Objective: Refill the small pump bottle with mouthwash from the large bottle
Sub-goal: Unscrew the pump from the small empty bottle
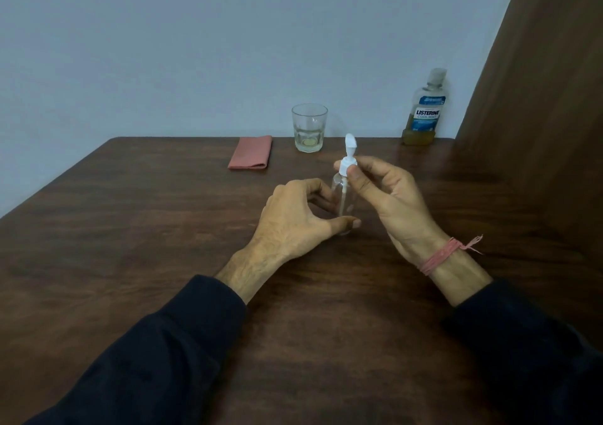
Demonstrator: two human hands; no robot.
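Note:
A small clear pump bottle (342, 196) stands upright on the dark wooden table (130, 228), near its middle. My left hand (293, 219) wraps around the bottle's lower body. My right hand (385, 189) pinches the white pump cap (346, 163) at the collar between thumb and fingers; the white nozzle points up above it. The bottle looks empty. The large Listerine mouthwash bottle (425, 111) stands at the back right against the wall, capped, with a little yellowish liquid at its bottom.
A drinking glass (309, 127) with a trace of liquid stands at the table's back edge. A folded pink cloth (250, 152) lies left of it. A brown wooden panel (538, 98) rises on the right. A pink thread is tied around my right wrist.

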